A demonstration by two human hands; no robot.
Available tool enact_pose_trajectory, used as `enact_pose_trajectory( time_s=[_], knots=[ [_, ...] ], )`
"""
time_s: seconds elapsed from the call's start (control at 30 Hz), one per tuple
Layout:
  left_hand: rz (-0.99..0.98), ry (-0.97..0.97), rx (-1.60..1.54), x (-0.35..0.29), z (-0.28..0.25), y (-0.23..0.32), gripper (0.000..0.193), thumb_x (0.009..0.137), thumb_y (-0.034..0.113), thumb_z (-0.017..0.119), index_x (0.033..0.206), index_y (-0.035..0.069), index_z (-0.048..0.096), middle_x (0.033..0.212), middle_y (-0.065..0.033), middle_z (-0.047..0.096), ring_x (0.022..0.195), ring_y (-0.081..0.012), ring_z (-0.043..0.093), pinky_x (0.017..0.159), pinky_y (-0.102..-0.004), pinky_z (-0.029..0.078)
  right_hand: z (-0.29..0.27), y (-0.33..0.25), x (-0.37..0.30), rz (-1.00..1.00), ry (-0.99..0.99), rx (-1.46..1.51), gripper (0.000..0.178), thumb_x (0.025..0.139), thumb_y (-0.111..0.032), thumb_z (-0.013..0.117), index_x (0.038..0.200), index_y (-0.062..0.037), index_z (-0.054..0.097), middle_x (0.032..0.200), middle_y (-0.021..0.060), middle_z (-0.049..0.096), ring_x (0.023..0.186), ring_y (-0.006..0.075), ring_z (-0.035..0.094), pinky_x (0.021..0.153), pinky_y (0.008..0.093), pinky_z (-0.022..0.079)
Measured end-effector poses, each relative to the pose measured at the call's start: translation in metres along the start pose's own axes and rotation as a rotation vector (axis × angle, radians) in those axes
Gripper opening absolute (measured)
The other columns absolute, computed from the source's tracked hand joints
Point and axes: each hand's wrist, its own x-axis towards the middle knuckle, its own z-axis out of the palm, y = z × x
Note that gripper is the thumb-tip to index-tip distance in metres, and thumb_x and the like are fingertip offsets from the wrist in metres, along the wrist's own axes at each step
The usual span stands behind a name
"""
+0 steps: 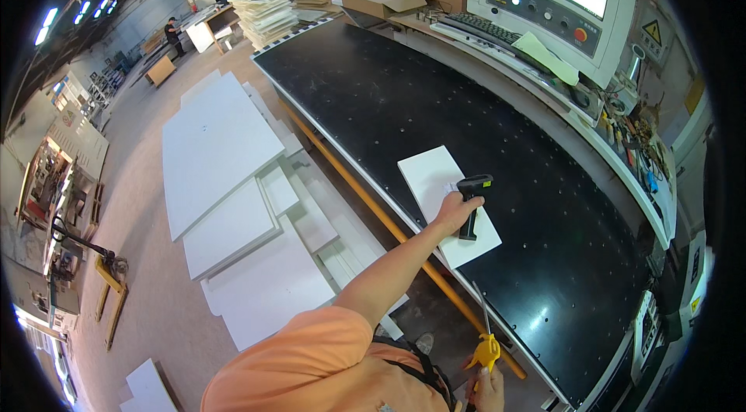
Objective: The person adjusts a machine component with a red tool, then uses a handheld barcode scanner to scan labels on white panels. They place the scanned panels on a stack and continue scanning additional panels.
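My left hand is wrapped round the grip of a black handheld barcode scanner, over a white rectangular panel. The panel lies flat near the front edge of a black worktable. A small label on the panel is partly covered by my hand. Low in the picture, my right hand is closed on a yellow air blow gun. Its thin metal nozzle points up along the table's edge. Part of the right hand is cut off by the picture's lower rim.
Stacked white panels lie left of the table, beside an orange rail. A control console with a lit screen and a keyboard stands beyond the table. Tools litter the right ledge. A pallet jack stands far left; a person is in the distance.
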Motion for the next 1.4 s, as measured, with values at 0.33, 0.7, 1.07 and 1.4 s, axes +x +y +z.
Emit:
enact_pose_trajectory(
  time_s=[0.33, 0.7, 1.07, 1.4],
  knots=[
    [-0.059, -0.002, -0.031, 0.001, -0.003, 0.007, 0.047, 0.087, 0.041, 0.075, 0.087, -0.006, 0.068, 0.073, -0.0105, 0.065, 0.068, -0.0210, 0.065, 0.062, -0.0392, 0.050, -0.004, 0.048, -0.016, 0.326, 0.250, 0.354, 0.057, 0.109, -0.054, 0.036, 0.080, -0.0111, 0.060, 0.054, -0.0022, 0.042, 0.041, 0.0096, 0.036, 0.039, 0.0271, 0.027],
    [0.050, -0.025, -0.153, 0.010, 0.002, -0.008, 0.033, 0.094, 0.033, 0.072, 0.078, 0.006, 0.064, 0.065, -0.0019, 0.057, 0.058, -0.0113, 0.054, 0.055, -0.0299, 0.043, -0.053, 0.117, -0.049, 0.355, 1.114, 0.569, 0.059, 0.104, -0.066, 0.041, 0.098, -0.0097, 0.057, 0.071, 0.0012, 0.051, 0.048, 0.0114, 0.046, 0.043, 0.0270, 0.036],
    [0.003, -0.014, -0.059, 0.039, -0.012, -0.025, 0.045, 0.094, 0.040, 0.071, 0.079, -0.001, 0.065, 0.072, -0.0094, 0.065, 0.065, -0.0184, 0.062, 0.062, -0.0357, 0.050, -0.021, 0.130, -0.130, 0.051, 1.794, 0.824, 0.055, 0.105, -0.065, 0.037, 0.103, -0.0107, 0.047, 0.084, 0.0025, 0.050, 0.046, 0.0123, 0.046, 0.042, 0.0278, 0.039],
    [0.036, -0.003, -0.069, 0.033, -0.005, -0.017, 0.046, 0.093, 0.042, 0.071, 0.083, -0.002, 0.066, 0.073, -0.0111, 0.066, 0.064, -0.0197, 0.062, 0.061, -0.0347, 0.051, -0.023, 0.145, -0.203, -0.107, 2.334, 0.954, 0.056, 0.102, -0.067, 0.042, 0.099, -0.0116, 0.047, 0.079, 0.0028, 0.050, 0.048, 0.0146, 0.047, 0.043, 0.0312, 0.040]
  ],
)
